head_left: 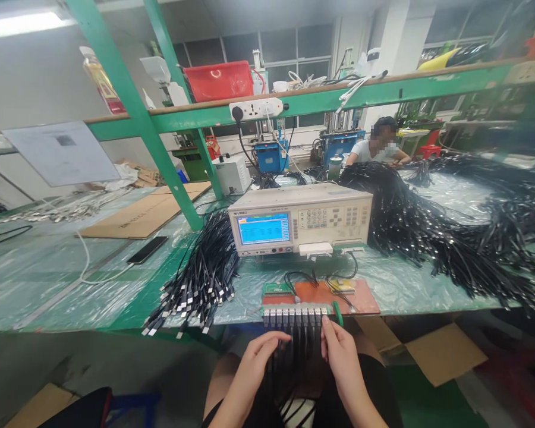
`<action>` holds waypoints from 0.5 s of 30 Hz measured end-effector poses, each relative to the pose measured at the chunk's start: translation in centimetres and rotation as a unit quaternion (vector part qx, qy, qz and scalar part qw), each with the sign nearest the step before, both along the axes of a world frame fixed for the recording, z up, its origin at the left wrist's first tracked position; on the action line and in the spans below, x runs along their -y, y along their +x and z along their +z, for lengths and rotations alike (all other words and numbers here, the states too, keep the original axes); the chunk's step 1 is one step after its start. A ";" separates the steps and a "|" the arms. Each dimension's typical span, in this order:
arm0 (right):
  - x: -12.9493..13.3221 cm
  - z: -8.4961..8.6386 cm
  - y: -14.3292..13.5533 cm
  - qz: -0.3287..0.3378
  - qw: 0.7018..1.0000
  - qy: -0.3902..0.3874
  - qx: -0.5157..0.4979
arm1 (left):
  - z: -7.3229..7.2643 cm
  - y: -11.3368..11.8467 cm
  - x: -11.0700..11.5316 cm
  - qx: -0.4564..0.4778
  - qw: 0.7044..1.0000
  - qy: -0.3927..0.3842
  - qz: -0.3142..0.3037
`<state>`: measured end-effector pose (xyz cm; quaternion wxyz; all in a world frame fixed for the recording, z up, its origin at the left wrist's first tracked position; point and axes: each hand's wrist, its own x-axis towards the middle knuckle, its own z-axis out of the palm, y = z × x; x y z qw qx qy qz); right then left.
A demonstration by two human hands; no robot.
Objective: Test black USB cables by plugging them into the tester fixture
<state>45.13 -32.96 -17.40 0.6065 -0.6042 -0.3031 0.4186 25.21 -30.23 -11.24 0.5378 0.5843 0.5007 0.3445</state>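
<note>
Black USB cables (296,340) hang side by side from a row of sockets (294,311) along the front of an orange-brown test board (314,293). At the right end of the row, my right hand (341,351) pinches the last cable's plug between thumb and fingers. My left hand (262,352) has its thumb and forefinger drawn together against the hanging cables, left of the middle; what lies between them is hidden. Beside the right fingertips stands a green loop (337,313). Thin leads join the board to a bench tester (301,220) with a lit blue screen.
Heaps of black cables lie left (205,276) and right (410,220) of the tester on the film-covered bench. A phone (147,250) and cardboard sheet (145,211) are at left. A green shelf frame (169,122) spans above. A person (377,148) sits across the bench.
</note>
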 end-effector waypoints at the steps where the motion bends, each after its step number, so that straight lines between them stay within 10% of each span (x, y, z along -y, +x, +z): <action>1: 0.5 -0.1 0.2 -0.003 0.998 -0.001 0.057 | 0.4 0.2 -0.1 0.017 0.999 -0.021 -0.018; 7: 4.1 -1.3 0.8 -0.054 0.967 0.056 0.243 | 0.5 0.6 -1.8 0.065 0.995 -0.050 -0.065; 15: 0.5 0.0 0.5 0.068 0.994 0.052 0.071 | -1.6 0.4 -2.8 0.151 0.980 -0.111 -0.072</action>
